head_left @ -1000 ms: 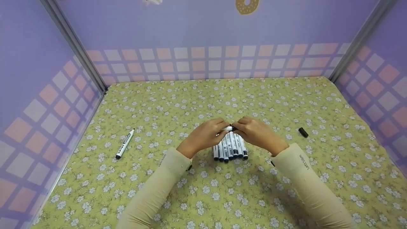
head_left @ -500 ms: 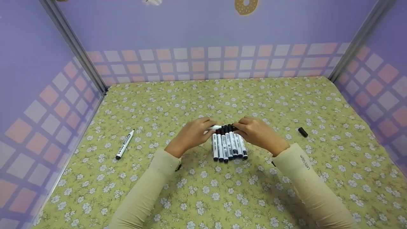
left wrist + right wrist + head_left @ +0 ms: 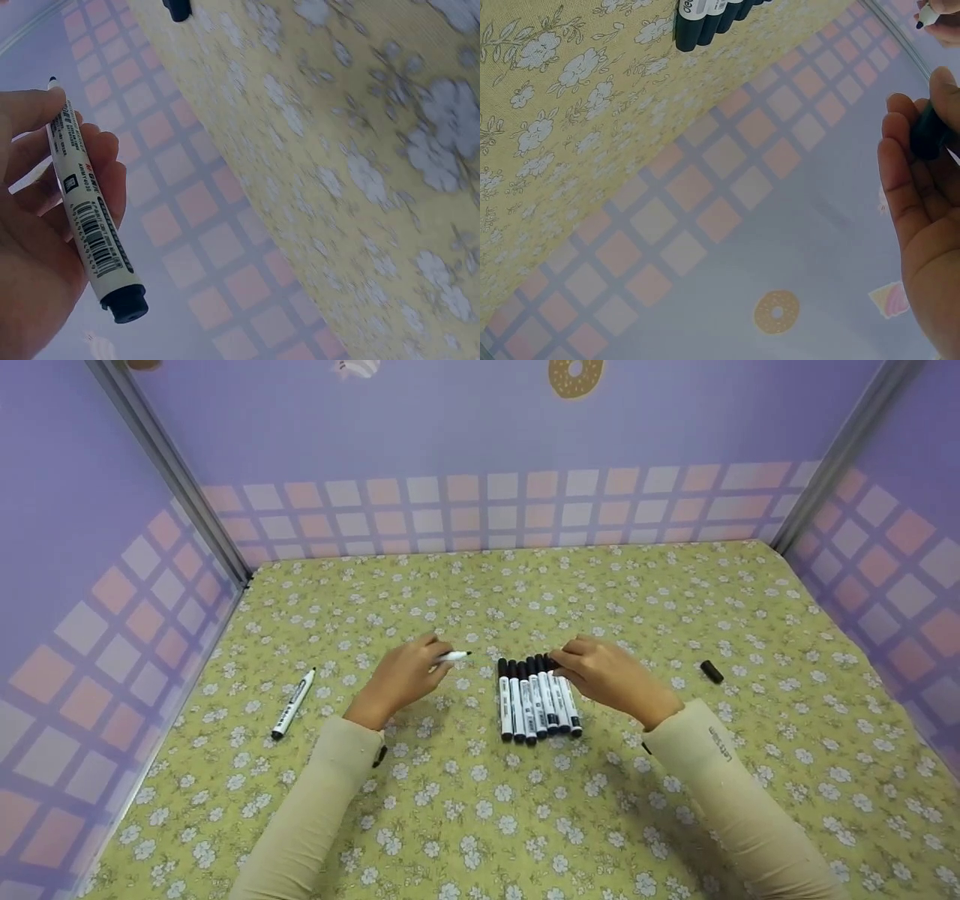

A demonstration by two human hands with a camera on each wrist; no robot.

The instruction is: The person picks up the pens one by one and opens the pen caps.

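My left hand (image 3: 405,675) holds a white marker (image 3: 86,199) between thumb and fingers. Its dark writing tip is bare and a black plug closes the other end. Over the right end of a row of white markers (image 3: 529,706) is my right hand (image 3: 604,673), pinching a black marker cap (image 3: 927,136), which the fingers hide in the head view. The capped markers lie side by side, black caps pointing away from me.
Another uncapped marker (image 3: 293,705) lies at the left on the flowered tablecloth (image 3: 465,825). A loose black cap (image 3: 711,671) lies on the right. Purple checked panels (image 3: 495,450) stand along the back and both sides.
The marker has come away from the cap in my right hand. My left hand has carried it leftward, bringing the row's caps into view. My right hand has stayed in place.
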